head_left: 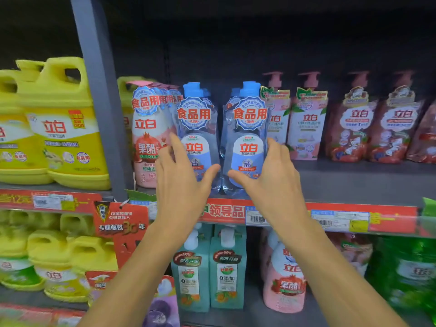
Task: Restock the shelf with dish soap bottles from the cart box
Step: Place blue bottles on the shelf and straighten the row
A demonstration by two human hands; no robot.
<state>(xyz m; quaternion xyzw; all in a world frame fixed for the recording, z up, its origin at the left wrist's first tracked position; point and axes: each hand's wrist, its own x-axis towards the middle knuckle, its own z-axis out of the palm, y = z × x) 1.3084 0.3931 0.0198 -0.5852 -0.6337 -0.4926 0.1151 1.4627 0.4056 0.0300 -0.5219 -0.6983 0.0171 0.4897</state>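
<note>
Two clear blue-capped dish soap bottles stand side by side at the front edge of the upper shelf (354,182), labels facing out. The left bottle (197,135) and the right bottle (246,135) nearly touch at their bases.

The left hand (181,182) lies against the left bottle from its 8 o'clock side; its fingers (175,145) are spread and nearly straight up the bottle's flank, thumb reaching across the lower front. The right hand (273,182) mirrors this on the right bottle from 4 o'clock, fingers loosely spread along the outer flank, thumb pointing inward at the base. Neither hand is wrapped around a bottle. This flat-handed contact suits squaring and nudging the pair into line rather than lifting them.

More bottles of the same kind are queued behind both. At 9 o'clock stands a pink pomegranate bottle (147,142); at 3 o'clock, pink pump bottles (306,128), set further back. The front-edge placement keeps the facing flush with the price strip (342,218).

The cart box is not in view.
</note>
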